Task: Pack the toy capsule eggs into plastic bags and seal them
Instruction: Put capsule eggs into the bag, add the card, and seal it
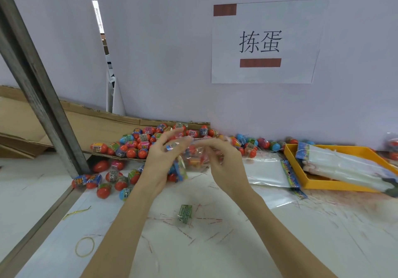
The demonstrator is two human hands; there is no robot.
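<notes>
A clear plastic bag (195,159) with several capsule eggs inside hangs between my hands above the white table. My left hand (160,159) pinches its top edge on the left, and my right hand (224,159) pinches the same edge on the right. The bag's coloured header strip (180,171) dangles below my left hand. Behind lies a pile of red-bottomed capsule eggs (137,144) on cardboard, and more eggs (107,180) sit loose on the table at the left.
A yellow tray (323,184) with stacked empty bags (344,165) stands at the right; flat empty bags (269,173) lie beside it. A metal post (43,96) slants at the left. A green label (185,213), a rubber band (85,246) and thin strips lie near me.
</notes>
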